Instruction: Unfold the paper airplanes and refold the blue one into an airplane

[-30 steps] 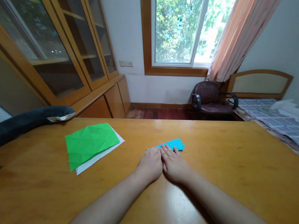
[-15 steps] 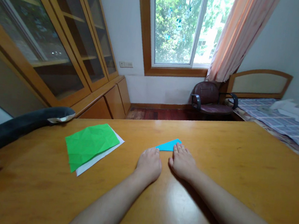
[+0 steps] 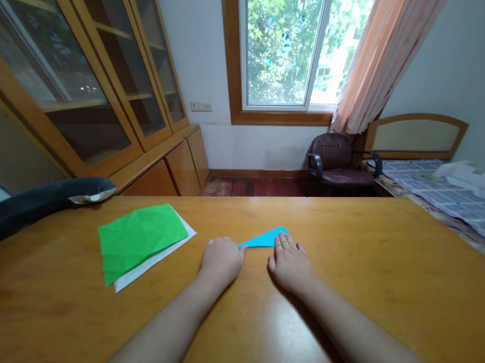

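A folded blue paper (image 3: 264,239), a narrow triangle, lies flat on the wooden table (image 3: 391,264). My left hand (image 3: 220,259) rests at its left tip with fingers curled down onto it. My right hand (image 3: 289,263) lies flat with fingers stretched out, pressing the paper's right end.
A creased green sheet (image 3: 140,238) lies on a white sheet (image 3: 154,259) to the left. A dark plush toy (image 3: 8,214) stretches along the table's left edge. Beyond the table stand a glass-door cabinet (image 3: 84,68), a dark chair (image 3: 337,161) and a bed (image 3: 457,196).
My hands have slid apart along the blue paper, the left one moving left. The paper now shows as a flat narrow triangle instead of a thicker folded piece.
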`<action>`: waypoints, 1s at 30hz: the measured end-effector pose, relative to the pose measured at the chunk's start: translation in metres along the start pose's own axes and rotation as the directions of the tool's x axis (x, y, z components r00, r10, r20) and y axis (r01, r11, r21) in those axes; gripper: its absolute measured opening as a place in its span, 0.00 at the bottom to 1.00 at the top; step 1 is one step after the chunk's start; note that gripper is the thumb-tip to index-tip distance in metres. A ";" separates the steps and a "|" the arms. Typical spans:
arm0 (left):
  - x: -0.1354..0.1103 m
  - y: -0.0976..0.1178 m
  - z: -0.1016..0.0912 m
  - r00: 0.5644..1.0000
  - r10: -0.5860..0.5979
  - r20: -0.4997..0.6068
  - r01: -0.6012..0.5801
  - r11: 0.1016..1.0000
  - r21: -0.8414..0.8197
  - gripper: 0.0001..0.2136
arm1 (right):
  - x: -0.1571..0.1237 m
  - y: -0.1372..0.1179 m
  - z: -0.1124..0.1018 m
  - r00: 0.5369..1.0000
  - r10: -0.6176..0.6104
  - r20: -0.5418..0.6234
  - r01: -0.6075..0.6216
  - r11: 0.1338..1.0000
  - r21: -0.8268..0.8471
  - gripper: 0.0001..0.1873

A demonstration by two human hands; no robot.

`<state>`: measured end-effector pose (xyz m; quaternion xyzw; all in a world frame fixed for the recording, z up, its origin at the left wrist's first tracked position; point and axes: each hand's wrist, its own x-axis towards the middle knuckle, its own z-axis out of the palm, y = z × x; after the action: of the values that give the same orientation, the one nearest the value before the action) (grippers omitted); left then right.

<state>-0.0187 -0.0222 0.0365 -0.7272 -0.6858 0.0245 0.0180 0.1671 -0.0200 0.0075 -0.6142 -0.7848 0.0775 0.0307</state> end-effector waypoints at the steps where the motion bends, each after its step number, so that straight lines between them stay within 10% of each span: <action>1: 0.004 -0.006 0.001 1.000 -0.017 -0.020 0.017 0.999 -0.039 0.23 | 0.000 0.000 0.000 1.000 -0.002 0.002 0.002 1.000 0.005 0.36; 11: 0.032 -0.029 0.012 0.992 -0.029 0.126 0.092 0.841 -0.534 0.10 | 0.004 0.000 0.009 1.000 -0.031 -0.003 0.031 0.999 0.031 0.36; 20: 0.066 -0.030 -0.008 0.823 0.241 0.514 0.168 0.761 -0.626 0.13 | 0.004 0.003 0.007 0.996 -0.076 -0.036 0.078 0.995 0.054 0.35; 30: 0.085 -0.011 -0.012 0.836 0.220 0.503 0.079 0.859 -0.506 0.09 | 0.007 0.009 0.002 0.982 -0.152 -0.113 0.161 0.984 0.081 0.32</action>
<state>-0.0244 0.0633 0.0483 -0.6940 -0.6157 0.0491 -0.3701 0.1735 -0.0115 0.0040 -0.5517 -0.8237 0.0770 0.1062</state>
